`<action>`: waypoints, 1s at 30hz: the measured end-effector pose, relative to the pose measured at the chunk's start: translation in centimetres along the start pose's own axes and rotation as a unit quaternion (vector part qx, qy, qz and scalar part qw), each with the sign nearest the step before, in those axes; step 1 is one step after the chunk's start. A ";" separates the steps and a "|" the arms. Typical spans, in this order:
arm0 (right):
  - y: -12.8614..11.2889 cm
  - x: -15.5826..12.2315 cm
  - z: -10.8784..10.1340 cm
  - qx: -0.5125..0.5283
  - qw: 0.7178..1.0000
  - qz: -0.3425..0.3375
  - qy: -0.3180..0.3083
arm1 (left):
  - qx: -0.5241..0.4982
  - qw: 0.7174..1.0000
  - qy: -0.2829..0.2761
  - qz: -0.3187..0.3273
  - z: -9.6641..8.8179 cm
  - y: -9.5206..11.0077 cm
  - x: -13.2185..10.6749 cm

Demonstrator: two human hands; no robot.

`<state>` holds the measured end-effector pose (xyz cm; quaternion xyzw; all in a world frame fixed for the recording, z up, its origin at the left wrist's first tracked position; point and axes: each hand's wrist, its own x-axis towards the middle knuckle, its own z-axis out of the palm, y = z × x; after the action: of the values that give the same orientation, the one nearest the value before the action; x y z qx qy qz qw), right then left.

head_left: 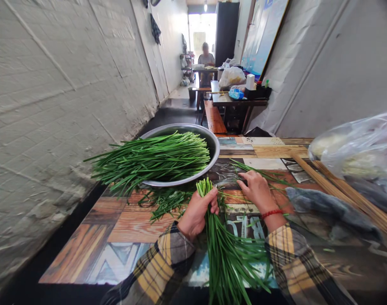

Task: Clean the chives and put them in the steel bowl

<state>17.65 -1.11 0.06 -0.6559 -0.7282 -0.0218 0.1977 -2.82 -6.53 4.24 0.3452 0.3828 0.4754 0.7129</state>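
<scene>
Patterned surface fills near scene. Metal bowl far left, chive pile lying across it, tips overhanging left rim. Plastic bag far right. Chive bunch near centre, left hand wrapped tight round it. Right hand just right, fingers curled onto loose stalks; grip unclear.

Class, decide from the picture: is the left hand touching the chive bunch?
Touching. The head view shows the left hand closed around the chive bunch just below its cut ends.
</scene>
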 end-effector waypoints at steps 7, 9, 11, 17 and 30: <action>-1.6 -0.2 -0.5 0.082 0.995 -0.029 -0.043 | 0.008 1.000 0.007 0.000 0.1 0.1 0.1; -1.6 -0.2 -1.0 0.154 0.980 -0.061 -0.109 | 0.009 1.000 0.008 -0.001 0.1 0.1 0.1; -1.2 -0.1 -1.3 0.226 0.960 -0.086 -0.141 | 0.008 1.000 0.006 -0.004 0.1 0.1 0.1; 0.7 0.3 -0.7 0.133 0.990 -0.028 0.027 | -0.003 1.000 0.004 -0.005 0.0 0.1 0.1; -1.6 -0.6 -1.1 0.015 0.998 -0.056 -0.003 | -0.023 1.000 0.017 -0.004 -0.1 -0.3 0.3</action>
<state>16.39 -2.21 1.25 -0.6111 -0.7645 -0.0199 0.2040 -2.72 -6.37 3.87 0.3190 0.3858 0.4869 0.7157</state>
